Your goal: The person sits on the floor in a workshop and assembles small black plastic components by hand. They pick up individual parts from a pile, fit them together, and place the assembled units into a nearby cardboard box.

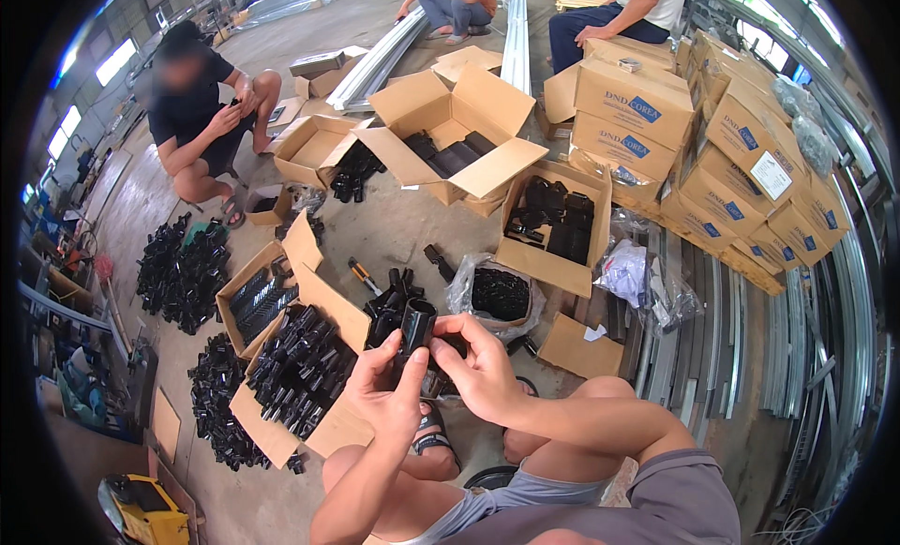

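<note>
In front of my knees, both hands hold a short black tubular part (418, 326), its hollow end tilted up. My left hand (389, 384) grips its lower left side between thumb and fingers. From the right, my right hand (476, 369) pinches it with thumb and fingertips. Just beyond lies a pile of similar black parts (386, 299), partly hidden by my hands. To the right of that pile, a clear plastic bag (527, 313) holds many small black pieces. An open cardboard box (347, 313) to my left is full of black tubular parts (298, 362).
Black parts heap on the floor at left (183, 278). Open cartons (506, 103) stand ahead, and stacked cartons (623, 109) on a pallet (750, 268) at right. Long metal profiles (787, 348) lie far right. An orange-handled tool (364, 275) is on the floor. A co-worker (202, 104) crouches at left; others sit behind.
</note>
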The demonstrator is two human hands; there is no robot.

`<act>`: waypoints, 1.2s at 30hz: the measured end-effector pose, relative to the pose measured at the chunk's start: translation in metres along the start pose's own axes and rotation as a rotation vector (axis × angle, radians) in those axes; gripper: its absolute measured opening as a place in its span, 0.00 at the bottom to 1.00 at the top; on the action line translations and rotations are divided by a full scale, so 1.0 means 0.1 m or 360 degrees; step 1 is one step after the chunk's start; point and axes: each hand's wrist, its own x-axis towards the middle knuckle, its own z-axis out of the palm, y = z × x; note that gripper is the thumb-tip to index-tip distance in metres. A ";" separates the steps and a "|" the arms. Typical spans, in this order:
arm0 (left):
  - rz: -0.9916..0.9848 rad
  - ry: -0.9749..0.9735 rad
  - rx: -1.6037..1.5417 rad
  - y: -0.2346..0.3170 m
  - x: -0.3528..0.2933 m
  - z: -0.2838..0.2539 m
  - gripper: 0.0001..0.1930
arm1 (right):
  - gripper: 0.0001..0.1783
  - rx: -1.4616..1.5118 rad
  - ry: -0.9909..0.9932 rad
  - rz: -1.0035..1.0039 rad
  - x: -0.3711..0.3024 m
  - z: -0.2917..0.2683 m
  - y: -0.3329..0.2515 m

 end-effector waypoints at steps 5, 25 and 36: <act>-0.0013 -0.0005 -0.0020 0.01 0.01 0.01 0.13 | 0.10 0.0100 0.0100 -0.0069 0.01 0.07 -0.03; -0.0020 -0.0047 -0.0087 0.03 0.04 0.03 0.15 | 0.11 -0.0047 0.0143 -0.0021 0.02 0.05 0.01; -0.0291 -0.0098 -0.0215 0.06 0.05 0.06 0.13 | 0.14 0.0019 0.0165 0.0000 0.02 -0.01 -0.01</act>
